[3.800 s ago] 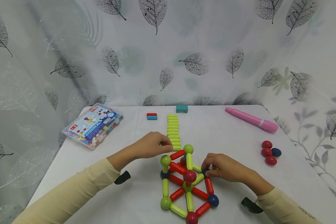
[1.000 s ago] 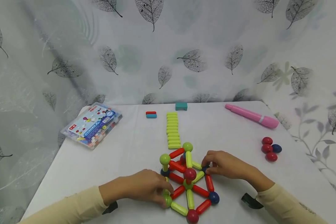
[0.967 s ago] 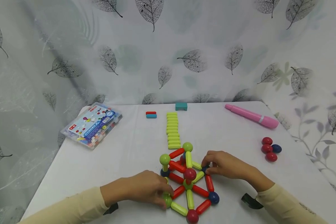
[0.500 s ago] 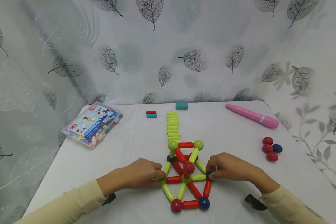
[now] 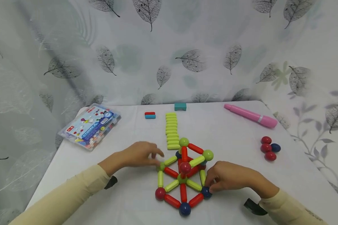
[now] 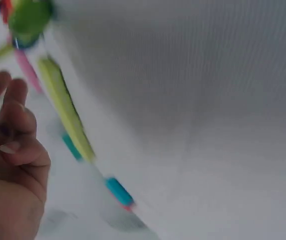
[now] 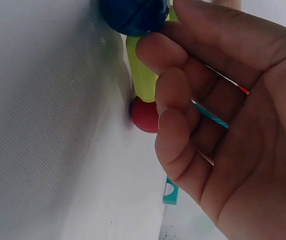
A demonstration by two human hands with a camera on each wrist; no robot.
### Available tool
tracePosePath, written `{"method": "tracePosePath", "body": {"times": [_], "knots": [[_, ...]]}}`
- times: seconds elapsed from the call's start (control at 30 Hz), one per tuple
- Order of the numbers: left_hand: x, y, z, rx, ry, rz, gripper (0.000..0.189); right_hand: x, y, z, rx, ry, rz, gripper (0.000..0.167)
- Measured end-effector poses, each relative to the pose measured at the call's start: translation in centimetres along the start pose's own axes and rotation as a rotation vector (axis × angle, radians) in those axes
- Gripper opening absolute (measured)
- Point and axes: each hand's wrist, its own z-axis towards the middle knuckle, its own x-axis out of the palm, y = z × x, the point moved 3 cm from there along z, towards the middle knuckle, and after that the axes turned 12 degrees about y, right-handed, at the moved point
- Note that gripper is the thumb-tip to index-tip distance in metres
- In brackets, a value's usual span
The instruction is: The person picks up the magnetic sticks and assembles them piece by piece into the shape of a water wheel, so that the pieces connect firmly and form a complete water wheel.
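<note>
Pinching a dark blue ball (image 5: 207,192) between thumb and fingers of the right-hand grip (image 5: 228,177), at the right corner of a frame (image 5: 182,179) of red and yellow-green rods and coloured balls, set on the white table (image 5: 231,137). Holding the left-hand grip (image 5: 139,153) loosely spread beside a green ball (image 5: 161,166) at the frame's left corner; unable to tell touching from just apart. Noting, at the table's back left, a clear plastic box (image 5: 62,133) with a printed card (image 5: 93,120) on top and many small multicoloured pieces (image 5: 98,138) inside, too small to sort by shape. Finding outside the box a row of yellow-green rods (image 5: 171,131), a red stick (image 5: 150,113) beside a blue stick (image 5: 150,117), a teal block (image 5: 180,107), a pink pen (image 5: 246,114), three red pieces (image 5: 266,147) and a blue piece (image 5: 275,147). Seeing the box in the head view alone. Gaining from the right wrist view a rounded cut-out in the teal block, and a yellow-green rod (image 7: 141,70) between the pinched ball and a red ball (image 7: 145,116). Getting from the blurred left wrist view the bent fingers (image 6: 20,117) from their inner side, short of a green knob (image 6: 30,20) near the top corner
</note>
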Motion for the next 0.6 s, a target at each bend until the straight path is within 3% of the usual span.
{"method": "tracePosePath", "body": {"times": [0.13,0.23,0.3,0.4,0.6], "knots": [[-3.5,5.2,2.7,-0.314,-0.142,-0.103,0.038,0.0,-0.4,-0.4,0.009,-0.002,0.015,0.012],[-5.6,8.2,4.9,-0.448,-0.229,-0.106,0.040,0.1,-0.5,-0.5,0.000,-0.006,0.021,0.012],[-6.5,9.3,6.2,-0.472,-0.253,-0.099,0.042,0.2,-0.5,-0.5,-0.016,-0.010,0.016,0.012],[-7.0,9.9,7.8,-0.480,-0.237,-0.032,0.037,0.2,-0.5,-0.5,-0.014,-0.012,0.018,0.013],[-6.5,10.1,9.0,-0.550,-0.160,0.067,0.020,0.4,-0.4,-0.6,0.011,-0.003,0.044,0.016]]}}
